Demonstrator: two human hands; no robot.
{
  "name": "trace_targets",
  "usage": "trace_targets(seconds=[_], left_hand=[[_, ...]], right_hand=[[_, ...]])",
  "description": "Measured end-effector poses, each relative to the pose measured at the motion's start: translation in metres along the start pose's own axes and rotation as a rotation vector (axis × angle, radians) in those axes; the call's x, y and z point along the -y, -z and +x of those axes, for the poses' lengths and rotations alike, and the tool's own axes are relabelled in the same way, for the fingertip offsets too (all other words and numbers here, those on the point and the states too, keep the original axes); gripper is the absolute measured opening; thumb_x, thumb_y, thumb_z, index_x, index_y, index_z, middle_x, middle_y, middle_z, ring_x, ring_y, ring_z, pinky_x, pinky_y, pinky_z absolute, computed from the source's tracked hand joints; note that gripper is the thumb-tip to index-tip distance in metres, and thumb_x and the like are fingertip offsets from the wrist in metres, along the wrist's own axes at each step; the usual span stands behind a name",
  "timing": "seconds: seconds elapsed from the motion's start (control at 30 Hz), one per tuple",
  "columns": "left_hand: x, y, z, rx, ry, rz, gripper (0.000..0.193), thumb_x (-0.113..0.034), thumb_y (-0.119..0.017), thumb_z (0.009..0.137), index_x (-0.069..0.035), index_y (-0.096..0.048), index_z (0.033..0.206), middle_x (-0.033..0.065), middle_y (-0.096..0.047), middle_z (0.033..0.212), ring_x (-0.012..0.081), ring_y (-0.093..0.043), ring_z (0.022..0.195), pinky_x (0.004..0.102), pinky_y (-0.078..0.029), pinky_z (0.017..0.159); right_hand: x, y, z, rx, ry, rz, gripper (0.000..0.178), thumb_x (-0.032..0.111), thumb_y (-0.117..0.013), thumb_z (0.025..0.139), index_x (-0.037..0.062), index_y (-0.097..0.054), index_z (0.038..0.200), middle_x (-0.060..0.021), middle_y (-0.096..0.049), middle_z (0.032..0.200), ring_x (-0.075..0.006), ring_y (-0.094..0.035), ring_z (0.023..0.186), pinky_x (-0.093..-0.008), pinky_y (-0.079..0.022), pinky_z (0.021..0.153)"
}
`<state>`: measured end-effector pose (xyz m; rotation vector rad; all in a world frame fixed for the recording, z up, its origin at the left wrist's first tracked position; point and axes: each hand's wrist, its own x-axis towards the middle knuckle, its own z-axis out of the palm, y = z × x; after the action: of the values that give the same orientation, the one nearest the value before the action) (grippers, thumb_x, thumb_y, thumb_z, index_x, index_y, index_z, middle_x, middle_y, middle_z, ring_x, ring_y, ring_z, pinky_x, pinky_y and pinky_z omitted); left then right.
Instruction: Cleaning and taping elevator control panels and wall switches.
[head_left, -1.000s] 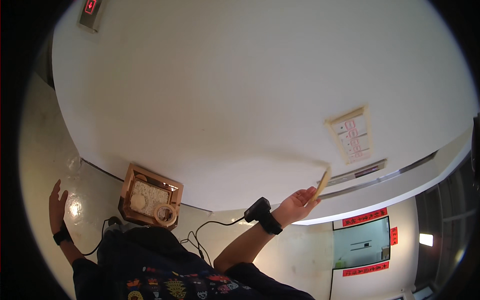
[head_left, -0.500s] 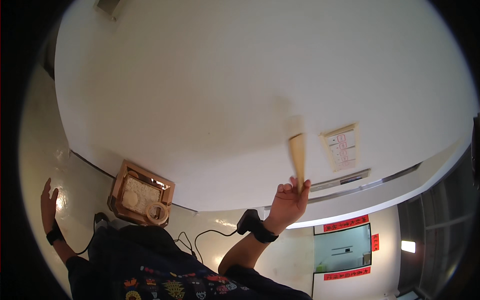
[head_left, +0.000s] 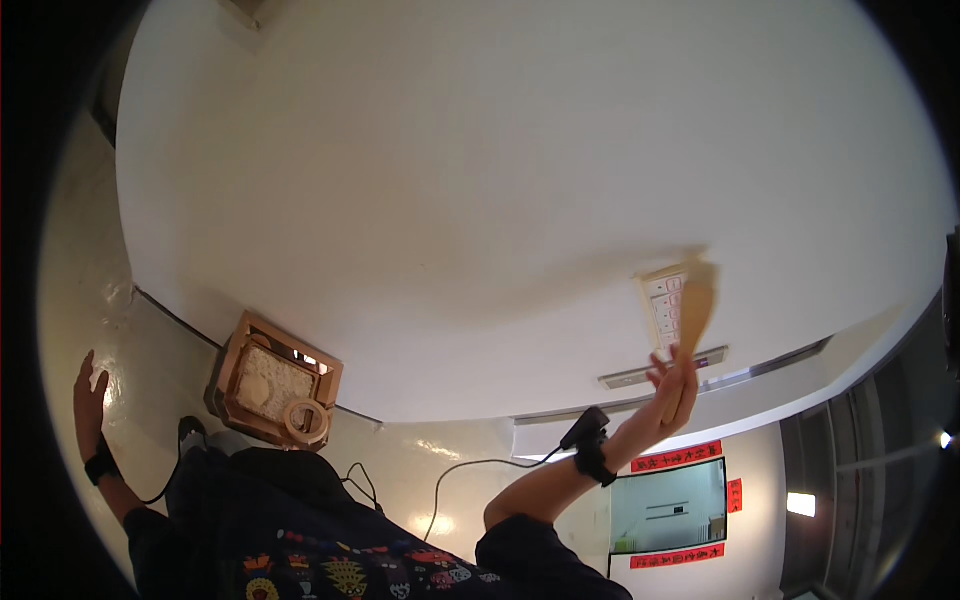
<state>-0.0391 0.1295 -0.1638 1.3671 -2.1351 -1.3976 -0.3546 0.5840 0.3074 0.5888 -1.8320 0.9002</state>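
My right hand [head_left: 672, 390] grips a paintbrush [head_left: 694, 315] by its pale wooden handle, with fingers wrapped round the lower part. Its bristle end points up, blurred, at the right edge of a white switch panel [head_left: 664, 300] on the wall; whether it touches the wall I cannot tell. Pale tape borders the panel, and the brush covers part of it. Low at the far left, my left hand [head_left: 90, 400] hangs with fingers stretched out, holding nothing.
A large white wall [head_left: 420, 200] fills the view. On the floor stands a cardboard box [head_left: 335, 375] with a pale-coated tray [head_left: 275, 385] and a tape roll [head_left: 306, 421] in it. A black cable [head_left: 470, 464] runs from my right wrist. A doorway [head_left: 668, 507] with red banners is at lower right.
My right hand has moved right with the paintbrush, from bare wall left of the switch panel to the panel's right edge. The left hand stays nearly in place.
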Motion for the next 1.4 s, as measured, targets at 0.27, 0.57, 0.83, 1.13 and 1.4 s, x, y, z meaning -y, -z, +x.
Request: trace_targets(seconds=[0.27, 0.57, 0.83, 1.13, 1.4], left_hand=[[-0.003, -0.002, -0.002, -0.031, -0.026, 0.038, 0.053, -0.03, -0.051, 0.088, -0.009, -0.036, 0.134, 0.0144, -0.038, 0.136, 0.0295, -0.035, 0.126, 0.0407, -0.031, 0.101], [0.02, -0.006, -0.011, -0.059, -0.004, 0.1, 0.052, -0.03, -0.05, 0.089, -0.008, -0.036, 0.133, 0.0133, -0.038, 0.136, 0.0281, -0.035, 0.126, 0.039, -0.031, 0.102], [0.025, -0.012, -0.006, -0.085, -0.001, 0.097, 0.054, -0.031, -0.052, 0.088, -0.009, -0.036, 0.134, 0.0128, -0.037, 0.137, 0.0279, -0.034, 0.127, 0.0391, -0.029, 0.103], [0.047, -0.018, 0.007, -0.114, 0.018, 0.058, 0.055, -0.032, -0.053, 0.087, -0.011, -0.035, 0.135, 0.0128, -0.035, 0.138, 0.0282, -0.033, 0.127, 0.041, -0.028, 0.103], [0.038, -0.033, 0.017, -0.093, 0.015, 0.117, 0.056, -0.038, -0.051, 0.087, -0.015, -0.034, 0.135, 0.0129, -0.033, 0.139, 0.0292, -0.03, 0.128, 0.0441, -0.027, 0.104]], right_hand=[[0.018, 0.013, 0.021, 0.048, -0.016, -0.066, 0.019, 0.008, -0.049, 0.083, -0.0035, -0.063, 0.088, -0.0115, -0.065, 0.081, -0.0168, -0.062, 0.062, -0.0234, -0.044, 0.058], [0.016, 0.009, 0.028, 0.027, -0.017, -0.06, 0.022, 0.013, -0.049, 0.083, -0.003, -0.063, 0.089, -0.013, -0.066, 0.077, -0.02, -0.063, 0.062, -0.0252, -0.046, 0.059], [-0.01, 0.012, 0.039, -0.172, 0.052, -0.049, 0.026, 0.023, -0.051, 0.09, 0.0014, -0.055, 0.103, -0.0149, -0.065, 0.095, -0.0253, -0.065, 0.083, -0.0298, -0.051, 0.078], [-0.045, 0.031, 0.069, -0.336, -0.073, -0.178, 0.031, 0.028, -0.055, 0.086, -0.0015, -0.06, 0.095, -0.0137, -0.066, 0.085, -0.02, -0.065, 0.079, -0.0263, -0.051, 0.07], [-0.057, 0.047, 0.081, -0.29, -0.092, -0.368, 0.035, 0.034, -0.053, 0.087, 0.0011, -0.062, 0.094, -0.0103, -0.067, 0.082, -0.0174, -0.065, 0.073, -0.0247, -0.048, 0.065]])
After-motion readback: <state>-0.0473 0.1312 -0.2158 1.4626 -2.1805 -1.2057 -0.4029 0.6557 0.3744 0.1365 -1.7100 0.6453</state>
